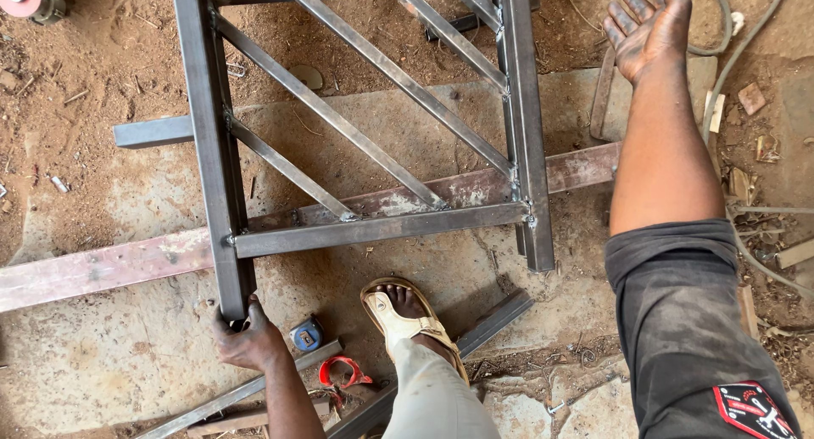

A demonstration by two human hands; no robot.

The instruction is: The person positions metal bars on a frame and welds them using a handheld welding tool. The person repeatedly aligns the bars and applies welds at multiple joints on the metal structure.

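I see my left hand (246, 341) closed around the near end of the left upright of the dark welded steel frame with diagonal bars (365, 142), gripping the square tube at its foot, which looks like the place to steady or shift the whole piece. The frame lies flat across a long rusty reddish steel bar (102, 265) that runs from the near left toward the far right, so the bar keeps it off the dusty concrete slab (127, 354). My right hand (649, 28) is raised at the far right, palm open and fingers spread wide, holding nothing; I take it as a balancing reach. My foot in a tan sandal (403, 312) stands just near the frame's lower rail. Just right of my left hand lie a small blue tape measure (305, 333) and a red-handled tool (343, 373), near loose grey steel lengths (475, 333).
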